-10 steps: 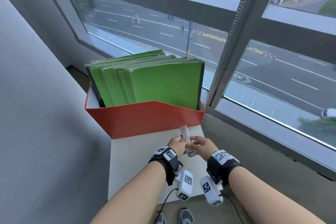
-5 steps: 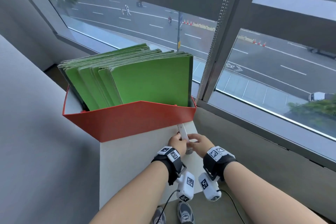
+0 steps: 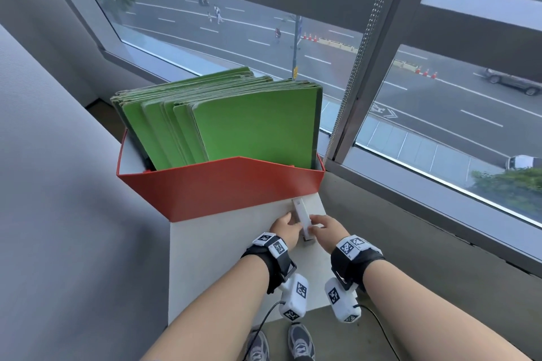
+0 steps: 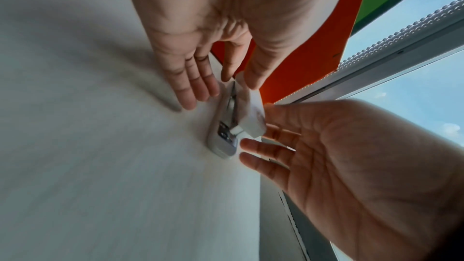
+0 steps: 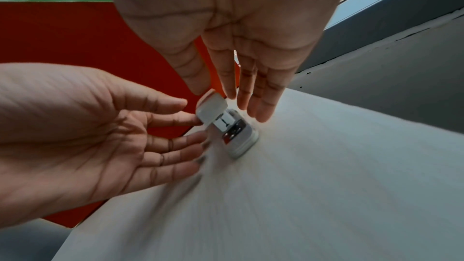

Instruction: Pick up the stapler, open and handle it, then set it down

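Note:
A small white stapler (image 3: 303, 223) lies flat on the white tabletop (image 3: 220, 258), just in front of the red box. Its metal anvil end points toward me in the left wrist view (image 4: 227, 138). My left hand (image 4: 238, 82) pinches the rear of its upper arm between thumb and forefinger, the other fingers straight beside it. My right hand (image 5: 216, 94) has thumb and forefinger tips on either side of the white front cap (image 5: 212, 109), the rest of its fingers extended toward the table.
A red file box (image 3: 220, 187) packed with green folders (image 3: 258, 126) stands at the table's far end. A grey wall runs along the left. To the right are the window sill (image 3: 410, 228) and window; the table's right edge is close to the stapler.
The stapler was held up off the table between both hands; it has come down and now rests on the tabletop, with both hands still at it.

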`<move>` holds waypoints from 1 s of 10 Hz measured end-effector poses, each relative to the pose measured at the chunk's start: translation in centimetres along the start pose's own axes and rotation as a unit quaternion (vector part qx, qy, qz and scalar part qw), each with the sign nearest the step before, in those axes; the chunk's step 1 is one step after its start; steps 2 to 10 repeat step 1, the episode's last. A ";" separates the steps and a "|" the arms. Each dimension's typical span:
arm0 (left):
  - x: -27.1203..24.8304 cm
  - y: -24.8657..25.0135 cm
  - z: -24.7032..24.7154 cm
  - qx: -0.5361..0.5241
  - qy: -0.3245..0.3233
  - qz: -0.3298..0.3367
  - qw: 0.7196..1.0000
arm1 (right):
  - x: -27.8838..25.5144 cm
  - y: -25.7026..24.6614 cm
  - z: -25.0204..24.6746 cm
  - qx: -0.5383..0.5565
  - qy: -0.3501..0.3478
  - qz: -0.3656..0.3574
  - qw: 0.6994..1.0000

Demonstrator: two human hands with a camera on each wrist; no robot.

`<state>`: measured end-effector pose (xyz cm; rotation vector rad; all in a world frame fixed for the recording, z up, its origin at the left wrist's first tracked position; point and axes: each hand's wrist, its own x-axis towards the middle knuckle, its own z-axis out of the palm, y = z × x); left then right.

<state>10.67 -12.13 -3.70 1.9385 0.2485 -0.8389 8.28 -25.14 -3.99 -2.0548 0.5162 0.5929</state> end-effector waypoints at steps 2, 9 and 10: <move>-0.9 -0.7 -1.6 0.027 0.033 -0.009 0.999 | -0.6 -0.4 -0.4 0.002 0.026 -0.009 1.000; -0.9 -0.7 -1.6 0.027 0.033 -0.009 0.999 | -0.6 -0.4 -0.4 0.002 0.026 -0.009 1.000; -0.9 -0.7 -1.6 0.027 0.033 -0.009 0.999 | -0.6 -0.4 -0.4 0.002 0.026 -0.009 1.000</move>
